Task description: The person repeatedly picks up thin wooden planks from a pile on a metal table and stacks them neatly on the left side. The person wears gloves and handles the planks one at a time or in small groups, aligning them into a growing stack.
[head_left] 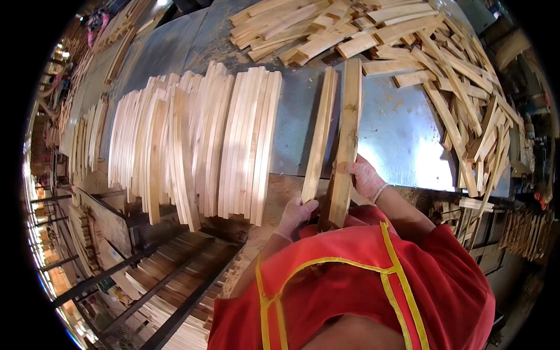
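My left hand (296, 217), in a pale knit glove, is closed on the near end of a narrow wooden strip (319, 137), thumb along its edge. My right hand (366, 178), gloved too, grips a wider wooden board (348, 131) from its right side, below the middle. Strip and board point away from me, side by side with a small gap, over the table's front edge. How their far ends rest on the metal table (294, 122) is hard to make out. Left of them lies a row of pale wooden strips (245, 140) packed edge to edge.
A loose heap of wooden pieces (408, 35) covers the table's far side and curves down the right. Dark metal rails (192, 303) stand at the lower left above stacked wood (169, 280). More pieces (525, 233) are stacked at the far right.
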Demonstrator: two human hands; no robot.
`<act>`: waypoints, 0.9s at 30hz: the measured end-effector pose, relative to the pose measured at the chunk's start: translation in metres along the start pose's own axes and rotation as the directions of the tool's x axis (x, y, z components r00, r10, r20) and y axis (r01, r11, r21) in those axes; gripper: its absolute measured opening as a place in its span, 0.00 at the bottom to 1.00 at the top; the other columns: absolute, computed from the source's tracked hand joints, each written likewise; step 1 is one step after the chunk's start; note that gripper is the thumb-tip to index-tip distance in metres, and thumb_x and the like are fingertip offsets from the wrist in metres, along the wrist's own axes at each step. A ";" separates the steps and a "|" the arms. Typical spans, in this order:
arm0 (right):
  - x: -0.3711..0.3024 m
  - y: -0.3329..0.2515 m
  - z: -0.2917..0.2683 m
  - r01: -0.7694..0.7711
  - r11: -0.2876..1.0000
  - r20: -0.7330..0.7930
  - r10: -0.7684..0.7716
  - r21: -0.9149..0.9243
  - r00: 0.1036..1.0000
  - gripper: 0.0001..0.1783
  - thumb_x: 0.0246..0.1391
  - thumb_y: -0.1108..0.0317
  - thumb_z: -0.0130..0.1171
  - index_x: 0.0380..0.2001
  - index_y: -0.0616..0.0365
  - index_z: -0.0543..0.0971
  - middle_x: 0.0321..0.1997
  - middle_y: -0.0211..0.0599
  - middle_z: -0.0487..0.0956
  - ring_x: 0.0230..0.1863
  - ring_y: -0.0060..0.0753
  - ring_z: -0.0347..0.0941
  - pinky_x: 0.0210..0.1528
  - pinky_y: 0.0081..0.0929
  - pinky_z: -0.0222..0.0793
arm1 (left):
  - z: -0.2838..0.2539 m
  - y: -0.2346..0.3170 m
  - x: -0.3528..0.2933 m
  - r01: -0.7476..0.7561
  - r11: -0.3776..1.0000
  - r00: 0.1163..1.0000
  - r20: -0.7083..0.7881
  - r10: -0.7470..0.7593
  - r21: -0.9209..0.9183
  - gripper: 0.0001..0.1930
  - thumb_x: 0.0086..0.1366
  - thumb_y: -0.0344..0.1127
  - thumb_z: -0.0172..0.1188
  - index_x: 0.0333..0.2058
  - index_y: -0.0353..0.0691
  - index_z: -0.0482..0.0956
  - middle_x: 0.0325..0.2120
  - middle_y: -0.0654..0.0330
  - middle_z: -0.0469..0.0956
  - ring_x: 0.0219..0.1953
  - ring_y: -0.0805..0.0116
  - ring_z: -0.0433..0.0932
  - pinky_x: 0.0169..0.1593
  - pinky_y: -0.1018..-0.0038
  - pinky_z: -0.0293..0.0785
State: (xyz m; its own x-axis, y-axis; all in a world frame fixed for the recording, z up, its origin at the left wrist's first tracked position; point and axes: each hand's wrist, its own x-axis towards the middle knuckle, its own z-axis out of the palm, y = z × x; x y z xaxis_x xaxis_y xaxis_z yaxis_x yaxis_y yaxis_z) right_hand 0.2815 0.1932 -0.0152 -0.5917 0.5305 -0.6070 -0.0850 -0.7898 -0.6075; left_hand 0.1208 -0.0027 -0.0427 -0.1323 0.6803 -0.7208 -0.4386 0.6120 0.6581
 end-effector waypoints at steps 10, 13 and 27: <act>0.099 0.042 0.143 -0.030 0.402 0.042 0.168 -0.915 0.985 0.41 0.55 0.58 0.64 0.65 0.78 0.67 0.48 0.54 0.83 0.45 0.42 0.81 0.51 0.37 0.77 | -0.053 0.046 -0.063 -0.116 0.290 0.657 -0.145 0.740 0.950 0.45 0.63 0.56 0.66 0.69 0.30 0.66 0.63 0.39 0.72 0.65 0.41 0.72 0.66 0.54 0.70; 0.096 0.059 0.172 -0.080 0.584 -0.179 -0.113 -0.808 0.977 0.31 0.58 0.57 0.66 0.58 0.67 0.74 0.41 0.43 0.84 0.36 0.35 0.77 0.36 0.39 0.75 | -0.044 0.069 -0.055 0.085 0.140 0.709 -0.158 0.687 0.987 0.47 0.64 0.56 0.64 0.72 0.31 0.59 0.61 0.40 0.74 0.65 0.41 0.72 0.67 0.52 0.68; 0.071 0.015 0.036 -0.223 -0.040 -0.140 -0.671 -0.974 0.728 0.54 0.45 0.59 0.73 0.74 0.53 0.60 0.74 0.53 0.64 0.74 0.60 0.61 0.73 0.45 0.63 | -0.190 0.085 -0.092 0.446 0.281 0.705 -0.527 0.475 0.850 0.39 0.68 0.46 0.60 0.75 0.45 0.58 0.60 0.45 0.76 0.55 0.49 0.80 0.58 0.59 0.76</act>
State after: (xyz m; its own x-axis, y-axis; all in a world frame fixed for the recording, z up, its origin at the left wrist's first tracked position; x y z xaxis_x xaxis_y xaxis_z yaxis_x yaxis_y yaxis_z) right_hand 0.2092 0.2078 -0.0487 -0.2617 0.9594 -0.1056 0.9163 0.2126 -0.3394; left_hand -0.0734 -0.0898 0.0381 -0.7699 0.5578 -0.3098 0.5732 0.8180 0.0484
